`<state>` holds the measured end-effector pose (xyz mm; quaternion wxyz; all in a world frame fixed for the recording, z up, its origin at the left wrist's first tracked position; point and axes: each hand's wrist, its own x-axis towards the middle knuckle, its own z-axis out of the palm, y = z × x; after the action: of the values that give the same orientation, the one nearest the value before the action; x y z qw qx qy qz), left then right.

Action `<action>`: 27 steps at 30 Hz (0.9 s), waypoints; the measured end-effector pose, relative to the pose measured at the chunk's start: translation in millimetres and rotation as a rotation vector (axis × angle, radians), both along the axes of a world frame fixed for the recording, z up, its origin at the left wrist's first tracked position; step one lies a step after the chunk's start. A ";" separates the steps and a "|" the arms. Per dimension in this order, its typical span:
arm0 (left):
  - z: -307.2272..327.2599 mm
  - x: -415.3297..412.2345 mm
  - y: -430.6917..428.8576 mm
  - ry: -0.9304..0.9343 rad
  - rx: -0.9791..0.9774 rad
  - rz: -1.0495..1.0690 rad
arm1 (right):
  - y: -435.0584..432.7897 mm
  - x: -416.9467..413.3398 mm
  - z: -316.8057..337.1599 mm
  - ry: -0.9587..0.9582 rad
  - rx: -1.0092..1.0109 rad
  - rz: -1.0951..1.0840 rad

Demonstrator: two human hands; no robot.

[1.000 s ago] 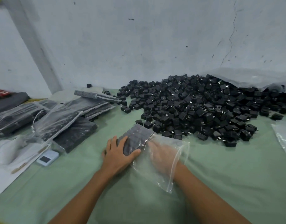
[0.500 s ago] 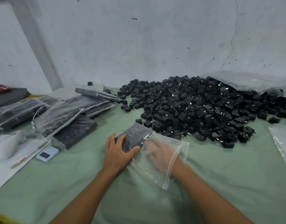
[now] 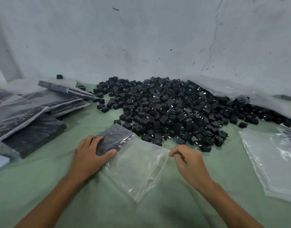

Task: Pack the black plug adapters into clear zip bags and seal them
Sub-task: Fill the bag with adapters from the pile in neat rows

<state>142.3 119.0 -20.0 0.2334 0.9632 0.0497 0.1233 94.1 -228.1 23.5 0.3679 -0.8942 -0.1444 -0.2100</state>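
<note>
Right hand (image 3: 185,159) is out of the zip bag (image 3: 138,167) now, fingers curled, pinching its open mouth. Left hand (image 3: 90,153) clamps the packed end, plug adapters (image 3: 112,139) rowed inside; filling looks done, sealing next. Bare desk (image 3: 179,213) at the near edge; empty bags (image 3: 273,163) crowd the right edge, loose pile (image 3: 174,111) beyond.

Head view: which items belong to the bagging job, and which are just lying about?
Job: zip bag, pinched by right hand; adapter block inside, gripped by left hand; loose adapter pile; empty bags; filled bags.
Lying about: white device; crumpled plastic sheet.
</note>
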 end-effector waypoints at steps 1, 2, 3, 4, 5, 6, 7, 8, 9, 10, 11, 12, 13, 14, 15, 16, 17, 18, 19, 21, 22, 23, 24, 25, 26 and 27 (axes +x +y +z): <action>0.1 0.6 0.9 -0.001 -0.003 -0.005 | -1.6 14.4 8.1 0.034 -0.003 -0.033; -0.6 0.8 1.1 -0.003 -0.005 -0.008 | -1.3 29.4 15.4 0.099 -0.042 -0.042; -1.4 0.5 0.8 -0.006 -0.009 -0.011 | 1.3 44.0 20.4 0.182 -0.110 -0.037; -2.6 -0.4 0.9 -0.009 -0.019 -0.014 | 6.6 57.8 22.2 0.263 -0.199 -0.029; -3.6 -0.7 2.2 -0.018 -0.035 -0.018 | 14.0 69.8 21.9 0.332 -0.280 -0.020; -4.6 -0.9 4.6 -0.036 -0.067 -0.023 | 21.8 80.3 19.9 0.392 -0.342 -0.013; -4.7 -0.3 7.2 -0.061 -0.117 -0.029 | 29.7 89.2 17.3 0.442 -0.390 -0.015; -4.2 0.6 9.2 -0.092 -0.170 -0.037 | 36.5 95.1 14.2 0.481 -0.428 -0.025; -3.6 2.1 10.7 -0.126 -0.210 -0.048 | 41.9 99.0 11.5 0.509 -0.463 -0.052; -2.9 4.5 11.3 -0.150 -0.218 -0.058 | 45.1 101.9 8.5 0.516 -0.492 -0.087; -3.5 5.9 10.9 -0.163 -0.197 -0.061 | 46.8 102.4 5.6 0.511 -0.520 -0.121; -4.9 5.9 10.0 -0.168 -0.171 -0.056 | 47.6 101.3 2.8 0.492 -0.534 -0.151; -5.5 6.6 9.6 -0.168 -0.161 -0.058 | 47.0 99.3 1.5 0.471 -0.522 -0.178; -5.1 8.0 10.0 -0.166 -0.162 -0.069 | 44.9 96.5 1.9 0.459 -0.481 -0.202; -4.1 9.0 11.9 -0.157 -0.167 -0.080 | 41.4 92.0 4.2 0.460 -0.403 -0.221; -2.3 10.0 15.3 -0.146 -0.162 -0.094 | 37.4 85.5 8.7 0.464 -0.290 -0.234; -0.7 11.2 19.0 -0.130 -0.146 -0.114 | 31.7 76.5 13.2 0.471 -0.150 -0.239; 0.7 12.2 22.0 -0.111 -0.129 -0.132 | 24.7 65.0 17.2 0.478 0.003 -0.231; 2.6 12.6 24.2 -0.091 -0.115 -0.145 | 17.6 51.4 20.9 0.489 0.146 -0.215; 5.8 12.2 26.0 -0.062 -0.094 -0.163 | 4.3 15.7 22.5 0.514 0.347 -0.174; 6.4 11.9 26.3 -0.056 -0.086 -0.167 | -1.3 -3.8 19.3 0.526 0.413 -0.162; 6.7 11.5 26.1 -0.053 -0.077 -0.165 | -4.2 -23.3 15.0 0.551 0.472 -0.152; 6.7 11.4 25.9 -0.051 -0.066 -0.162 | -3.7 -41.1 11.3 0.595 0.527 -0.139; 6.9 11.3 25.7 -0.049 -0.057 -0.158 | 0.2 -55.2 8.4 0.651 0.575 -0.114; 7.2 11.2 25.3 -0.045 -0.053 -0.155 | 6.9 -64.9 5.8 0.714 0.614 -0.067; 7.3 10.9 24.9 -0.041 -0.053 -0.154 | 15.6 -70.2 4.3 0.772 0.636 -0.005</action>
<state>153.2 143.9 -12.7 0.2684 0.9550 -0.0259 0.1232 23.9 -212.5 27.8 0.6485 -0.7506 0.0758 0.1017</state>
